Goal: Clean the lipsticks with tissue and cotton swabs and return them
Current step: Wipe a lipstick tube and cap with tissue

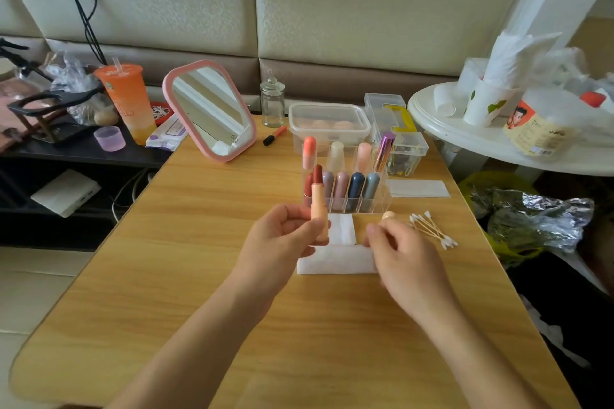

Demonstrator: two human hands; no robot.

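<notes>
Bare left hand (279, 242) and right hand (408, 262), forearms (206, 335) uncovered throughout.

Wooden table (232, 275): tissue (335, 262), cotton swabs (432, 230), organizer (378, 202), mirror (210, 111).

no wording legible. marks noted: orange drink cup (128, 106), small round green-and-white logo near the rim and pale lettering down the side, unreadable; pink-framed mirror (210, 109), small round emblem at the lower edge of the glass; wipes pack (167, 135), purple label, print blurred; yellow-labelled jar (535, 134), cartoon face and dark characters, unreadable; paper cup (486, 106), green leaf print.
</notes>
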